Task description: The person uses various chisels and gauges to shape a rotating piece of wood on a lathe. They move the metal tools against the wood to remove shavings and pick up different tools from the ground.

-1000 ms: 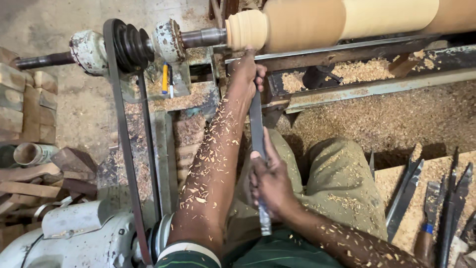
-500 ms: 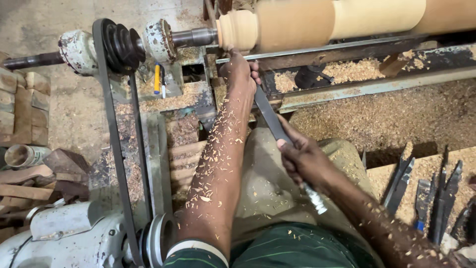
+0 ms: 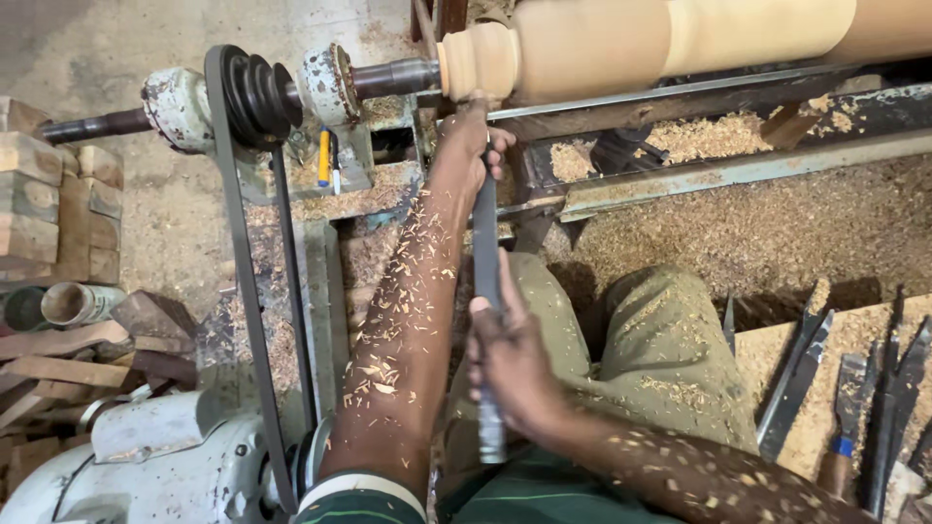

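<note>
A long pale wooden workpiece [image 3: 621, 44] lies across a lathe at the top, with a rounded bead at its left end. My left hand [image 3: 476, 136] rests near the tool rest just under that bead, fingers wrapped over the front of a long dark chisel [image 3: 485, 247]. My right hand [image 3: 510, 354] grips the chisel's handle lower down, above my lap. The chisel runs almost straight up from my right hand to the workpiece. Wood chips cover both forearms.
A belt [image 3: 248, 291] runs from the stepped pulley [image 3: 254, 97] down to a grey motor [image 3: 146, 466]. Several chisels [image 3: 854, 398] lie on a board at the right. Wooden blocks [image 3: 49, 194] are stacked at the left. Sawdust [image 3: 777, 223] covers the lathe bed.
The chisel was slanted to the right half a second ago; my right hand has swung its handle back left, so it now stands nearly vertical. My left hand stays by the bead.
</note>
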